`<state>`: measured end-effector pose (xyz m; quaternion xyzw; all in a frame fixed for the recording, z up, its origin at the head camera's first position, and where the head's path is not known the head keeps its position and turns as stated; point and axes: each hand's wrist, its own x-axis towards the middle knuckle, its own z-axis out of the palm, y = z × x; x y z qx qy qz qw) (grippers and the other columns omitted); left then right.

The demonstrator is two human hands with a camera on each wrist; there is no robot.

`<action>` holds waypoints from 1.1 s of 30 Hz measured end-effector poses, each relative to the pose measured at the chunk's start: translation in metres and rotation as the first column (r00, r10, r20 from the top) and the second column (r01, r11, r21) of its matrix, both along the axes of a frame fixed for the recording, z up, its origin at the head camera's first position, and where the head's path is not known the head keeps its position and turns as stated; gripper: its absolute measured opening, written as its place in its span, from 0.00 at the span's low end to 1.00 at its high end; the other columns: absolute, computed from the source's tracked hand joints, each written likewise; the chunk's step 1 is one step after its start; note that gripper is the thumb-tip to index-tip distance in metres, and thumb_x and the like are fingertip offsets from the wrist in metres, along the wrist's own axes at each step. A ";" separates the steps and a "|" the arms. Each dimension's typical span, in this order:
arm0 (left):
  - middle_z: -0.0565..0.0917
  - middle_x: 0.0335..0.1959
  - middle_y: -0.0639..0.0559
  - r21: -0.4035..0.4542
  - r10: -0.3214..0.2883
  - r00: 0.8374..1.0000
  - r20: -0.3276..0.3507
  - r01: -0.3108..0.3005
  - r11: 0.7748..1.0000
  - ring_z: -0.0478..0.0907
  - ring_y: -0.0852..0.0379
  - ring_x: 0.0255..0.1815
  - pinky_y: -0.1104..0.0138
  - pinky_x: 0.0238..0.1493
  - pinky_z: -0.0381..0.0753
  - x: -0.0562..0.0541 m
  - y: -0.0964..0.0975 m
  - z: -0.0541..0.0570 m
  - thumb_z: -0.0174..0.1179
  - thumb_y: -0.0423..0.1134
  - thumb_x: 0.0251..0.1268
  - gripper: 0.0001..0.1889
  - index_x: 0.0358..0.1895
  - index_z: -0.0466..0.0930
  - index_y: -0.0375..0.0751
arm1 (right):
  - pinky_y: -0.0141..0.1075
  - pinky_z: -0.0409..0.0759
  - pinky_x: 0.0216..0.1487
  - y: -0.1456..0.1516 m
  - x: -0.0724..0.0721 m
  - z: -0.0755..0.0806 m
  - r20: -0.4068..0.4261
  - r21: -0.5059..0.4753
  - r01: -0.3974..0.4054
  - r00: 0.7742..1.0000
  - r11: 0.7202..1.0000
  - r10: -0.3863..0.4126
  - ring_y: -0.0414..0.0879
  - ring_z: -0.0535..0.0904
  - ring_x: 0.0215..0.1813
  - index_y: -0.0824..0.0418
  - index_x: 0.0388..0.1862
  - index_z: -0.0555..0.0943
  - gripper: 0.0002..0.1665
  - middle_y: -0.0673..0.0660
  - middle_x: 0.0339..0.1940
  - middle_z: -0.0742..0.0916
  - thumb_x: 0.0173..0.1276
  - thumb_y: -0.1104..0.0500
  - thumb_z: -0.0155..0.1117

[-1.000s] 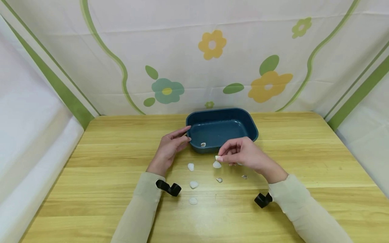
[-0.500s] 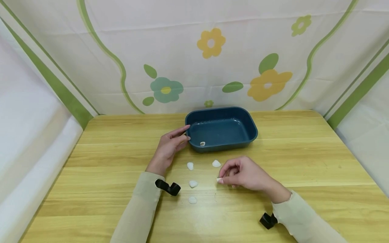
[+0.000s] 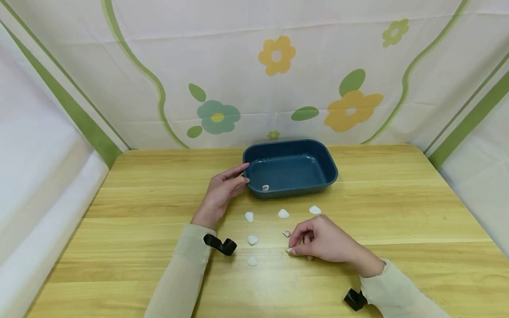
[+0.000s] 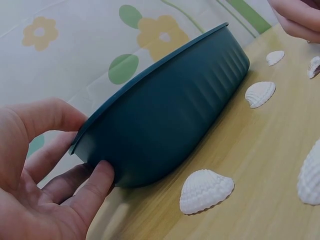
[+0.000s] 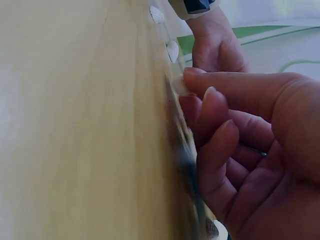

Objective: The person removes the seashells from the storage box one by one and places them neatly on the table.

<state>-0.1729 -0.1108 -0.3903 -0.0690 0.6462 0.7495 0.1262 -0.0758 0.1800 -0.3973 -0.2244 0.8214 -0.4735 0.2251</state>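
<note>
My left hand (image 3: 220,194) grips the left end of a dark blue plastic tub (image 4: 150,120), index finger at the rim and thumb against the wall. Between thumb and fingertip, my right hand (image 3: 324,240) pinches a small white seashell (image 3: 289,250) low over the table; fingertips cover most of it. Just beyond it lies a small brownish shell (image 3: 286,233). A left column has three white shells: far (image 3: 249,217), middle (image 3: 252,240) and near (image 3: 252,261). Two more white shells, one central (image 3: 283,213) and one right (image 3: 315,210), lie before the tub.
One small shell (image 3: 265,187) sits in the tub's front left corner. The wooden table (image 3: 139,247) ends at a flowered cloth (image 3: 238,66) behind the tub. Black camera mounts (image 3: 226,247) stick out from both wrists.
My right hand has come back from the tub's front edge toward the near side, still pinching the shell, uncovering the far right shell. The left hand stays at the tub.
</note>
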 end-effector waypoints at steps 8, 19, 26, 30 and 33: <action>0.77 0.78 0.55 0.013 0.006 1.000 0.006 -0.006 1.000 0.83 0.60 0.58 0.56 0.76 0.80 0.001 0.000 0.000 0.67 0.31 0.73 0.25 0.71 0.84 0.49 | 0.31 0.81 0.23 0.001 -0.001 -0.003 -0.040 0.023 -0.019 0.999 1.000 0.020 0.36 0.78 0.20 0.49 0.33 0.91 0.05 0.47 0.21 0.87 0.67 0.56 0.81; 0.77 0.77 0.56 0.006 0.001 1.000 -0.003 -0.001 1.000 0.84 0.61 0.57 0.55 0.76 0.80 0.001 -0.001 0.000 0.67 0.31 0.73 0.25 0.71 0.84 0.50 | 0.31 0.81 0.23 0.002 -0.002 -0.003 -0.061 0.029 -0.025 0.998 0.999 0.026 0.35 0.77 0.20 0.48 0.33 0.91 0.05 0.46 0.21 0.87 0.67 0.56 0.81; 0.77 0.77 0.56 0.010 -0.001 1.000 -0.008 0.001 1.000 0.83 0.60 0.58 0.56 0.76 0.80 0.001 0.000 0.000 0.66 0.31 0.73 0.25 0.71 0.83 0.49 | 0.31 0.81 0.23 0.002 -0.002 -0.003 -0.060 0.042 -0.019 0.998 0.999 0.021 0.35 0.77 0.20 0.47 0.33 0.92 0.05 0.45 0.21 0.87 0.67 0.56 0.82; 0.77 0.78 0.55 0.015 -0.004 1.000 -0.009 0.004 1.000 0.82 0.57 0.62 0.56 0.76 0.80 0.001 0.000 0.000 0.67 0.31 0.73 0.26 0.72 0.83 0.48 | 0.31 0.81 0.23 0.002 -0.002 -0.003 -0.060 0.043 -0.016 0.998 0.999 0.019 0.35 0.77 0.20 0.47 0.32 0.92 0.05 0.45 0.21 0.87 0.67 0.56 0.81; 0.76 0.78 0.55 0.021 -0.007 1.000 -0.010 0.007 1.000 0.80 0.53 0.68 0.55 0.77 0.79 0.000 0.000 0.000 0.66 0.31 0.73 0.26 0.72 0.83 0.48 | 0.31 0.81 0.23 0.002 -0.001 -0.003 -0.057 0.036 -0.018 0.998 0.999 0.020 0.35 0.77 0.20 0.47 0.33 0.92 0.05 0.46 0.21 0.87 0.67 0.56 0.81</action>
